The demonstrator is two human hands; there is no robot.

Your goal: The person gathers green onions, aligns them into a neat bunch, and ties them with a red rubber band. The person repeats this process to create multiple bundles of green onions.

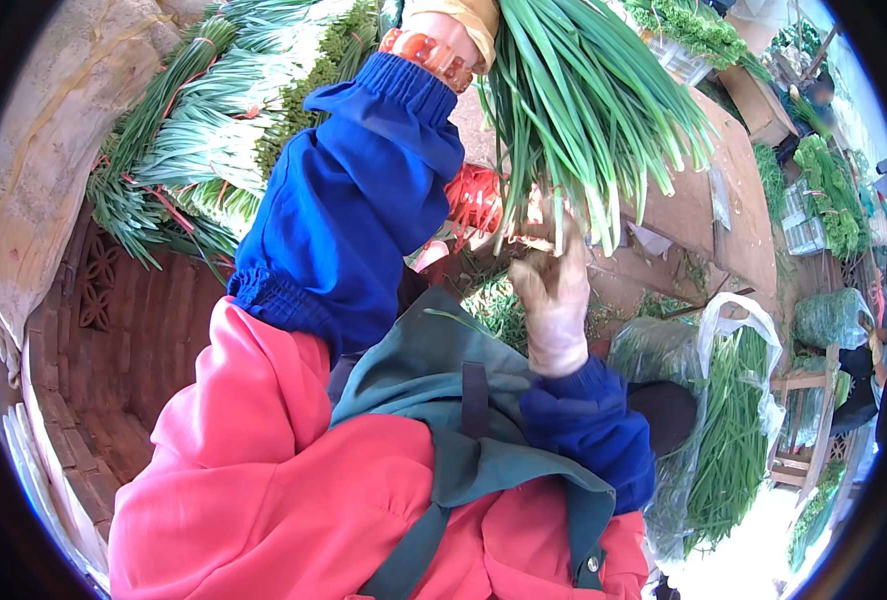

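At the top edge my left hand (451, 34), in a yellowish glove, grips a thick bunch of green garlic chives (593, 97); its fingers are hidden or out of the picture. The long leaves fan out to the right and hang down over a board. My right hand (552, 300), gloved and motion-blurred, is just below the lower ends of the bunch. Its thumb stands apart from the fingers, whose tips overlap the hanging ends. A cluster of red ties (477, 199) lies between my left sleeve and the bunch.
Tied chive bundles (211, 135) are stacked at upper left beside a brick wall (143, 337). A brown board (736, 202) extends right of the bunch. A plastic bag (740, 322) of loose greens stands at my right. Crates (802, 221) with greens and a person (856, 375) are farther right.
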